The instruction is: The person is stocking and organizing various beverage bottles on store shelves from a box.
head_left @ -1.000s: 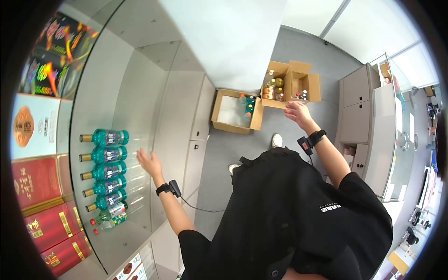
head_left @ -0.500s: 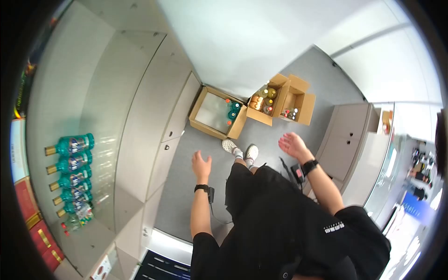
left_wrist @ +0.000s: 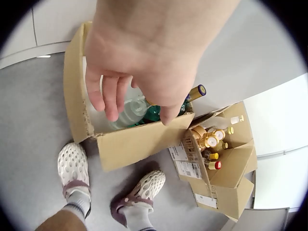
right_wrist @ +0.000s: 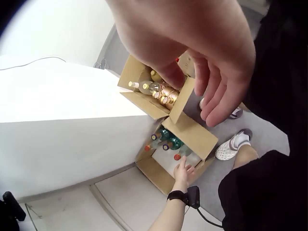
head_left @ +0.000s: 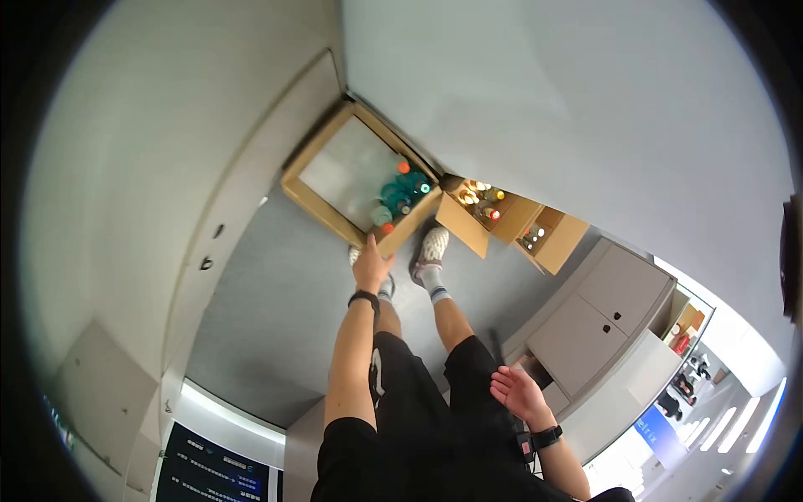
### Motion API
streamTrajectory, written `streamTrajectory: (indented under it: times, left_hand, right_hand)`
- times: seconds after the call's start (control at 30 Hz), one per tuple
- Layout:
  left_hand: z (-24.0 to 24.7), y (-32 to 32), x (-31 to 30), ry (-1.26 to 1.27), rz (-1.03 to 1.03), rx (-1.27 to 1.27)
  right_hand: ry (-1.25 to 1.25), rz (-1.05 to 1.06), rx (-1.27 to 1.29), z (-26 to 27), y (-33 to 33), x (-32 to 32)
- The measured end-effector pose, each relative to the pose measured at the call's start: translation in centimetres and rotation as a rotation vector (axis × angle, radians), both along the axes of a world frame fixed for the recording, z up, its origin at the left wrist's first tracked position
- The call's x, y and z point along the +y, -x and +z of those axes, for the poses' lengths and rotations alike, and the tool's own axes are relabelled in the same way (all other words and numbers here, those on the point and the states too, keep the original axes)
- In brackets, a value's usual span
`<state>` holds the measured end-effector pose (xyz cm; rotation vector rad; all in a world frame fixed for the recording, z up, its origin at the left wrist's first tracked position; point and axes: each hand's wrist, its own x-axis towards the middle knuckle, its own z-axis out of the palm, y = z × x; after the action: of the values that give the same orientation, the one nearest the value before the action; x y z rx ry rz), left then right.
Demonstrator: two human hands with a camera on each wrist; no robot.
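My left hand (head_left: 372,266) reaches over the near edge of an open cardboard box (head_left: 322,209) on the floor. In the left wrist view, its fingers hang apart from the thumb above a clear bottle (left_wrist: 130,115). The right wrist view has the left hand's fingertips right by an orange-red bottle cap (right_wrist: 177,157). Teal bottles (head_left: 393,198) with dark-blue and gold tops stand beside the clear ones at one end of the box. My right hand (head_left: 519,393) hangs in the air by the body, fingers loosely bent, holding nothing.
A second cardboard box (head_left: 464,226) holds several bottles with gold, yellow and red caps. Beside it stands another open box (head_left: 565,238) with bottles inside. A white wall (head_left: 519,100) rises behind the boxes. Grey cabinets (head_left: 577,335) stand at right, more cabinets at left. Both feet are close to the first box.
The view has turned from the glass shelf of bottles down to the floor boxes. My left hand has moved from the shelf to the first box; the right hand has dropped nearer the body.
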<state>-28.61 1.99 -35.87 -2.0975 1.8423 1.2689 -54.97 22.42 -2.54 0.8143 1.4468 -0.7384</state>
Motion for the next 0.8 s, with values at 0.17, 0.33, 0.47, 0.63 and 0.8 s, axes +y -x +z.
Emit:
streamTrajectory:
  times: [0.17, 0.33, 0.47, 0.63, 0.8]
  left_hand:
    - [-6.0, 4.3, -3.5, -0.012, -0.036, -0.047]
    - [-6.6, 4.3, -3.2, 0.012, -0.044, -0.14]
    - [-2.2, 1.8, -3.0, 0.081, -0.079, -0.081]
    - [11.2, -2.3, -1.6, 0.268, -0.178, 0.064]
    - [33.5, -4.8, -2.1, 0.331, -0.221, 0.185]
  right_hand:
    - [0.034, -0.059, 0.024, -1.2, 3.9, 1.0]
    - [0.014, 0.007, 0.031, -1.1, 4.5, -0.3]
    - [0.061, 0.066, 0.015, 0.0, 4.7, -1.5]
    - [0.196, 0.322, 0.022, 3.2, 3.1, -4.6]
    - [0.537, 0.83, 0.093, 8.3, 1.3, -11.5]
